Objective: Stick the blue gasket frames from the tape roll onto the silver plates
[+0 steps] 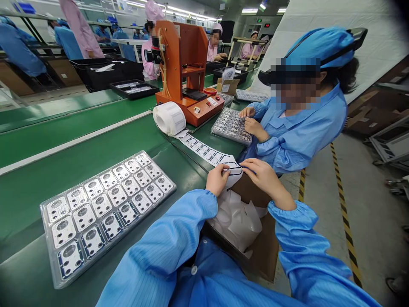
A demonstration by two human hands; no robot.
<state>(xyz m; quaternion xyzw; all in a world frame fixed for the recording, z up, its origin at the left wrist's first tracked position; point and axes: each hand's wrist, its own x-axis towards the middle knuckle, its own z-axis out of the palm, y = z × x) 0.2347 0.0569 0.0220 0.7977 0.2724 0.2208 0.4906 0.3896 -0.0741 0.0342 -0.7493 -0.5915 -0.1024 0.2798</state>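
A white strip of dark-edged adhesive stickers runs off a roll towards me. My left hand pinches the near end of this strip between thumb and fingers. With thumb and fingertips, my right hand grips the edge of a dark-edged sticker at that end; whether it has come off the backing I cannot tell. On my left lies a clear plastic tray filled with rows of small white plates with round holes. Several plates in the nearest row have dark borders.
Below my hands, a cardboard box holds crumpled white backing paper. An orange press machine stands beyond the roll. At right, a co-worker in blue handles another tray. Black trays sit farther back on the green bench.
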